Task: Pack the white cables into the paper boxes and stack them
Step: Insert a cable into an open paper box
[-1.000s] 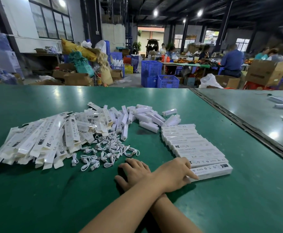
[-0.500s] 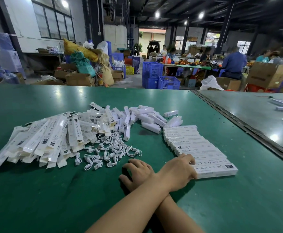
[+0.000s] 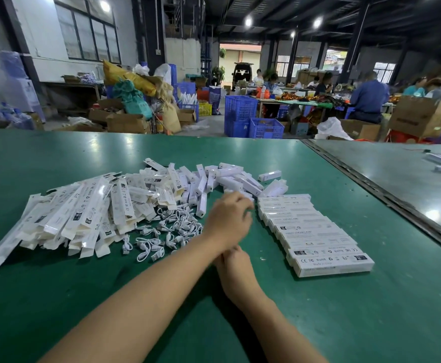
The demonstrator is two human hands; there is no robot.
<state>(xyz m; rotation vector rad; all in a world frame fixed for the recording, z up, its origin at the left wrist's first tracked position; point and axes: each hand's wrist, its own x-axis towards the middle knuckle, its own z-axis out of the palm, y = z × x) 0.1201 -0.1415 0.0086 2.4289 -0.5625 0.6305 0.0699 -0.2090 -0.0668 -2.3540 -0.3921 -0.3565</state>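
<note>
Left hand hovers by small white paper boxes at twelve o'clock, fingers curled, grip unclear; pinch just one. Right hand lies mostly hidden, fingers untellable.

Left hand gone from nearest box of row of paper boxes at lower right. It is now at frame centre, beside far end of row, fingertips at edge of loose white boxes. Motion-blurred, grip unclear. Right hand no longer spread flat on table near white cables; now mostly hidden beneath left wrist, pulled back toward frame centre.
</note>
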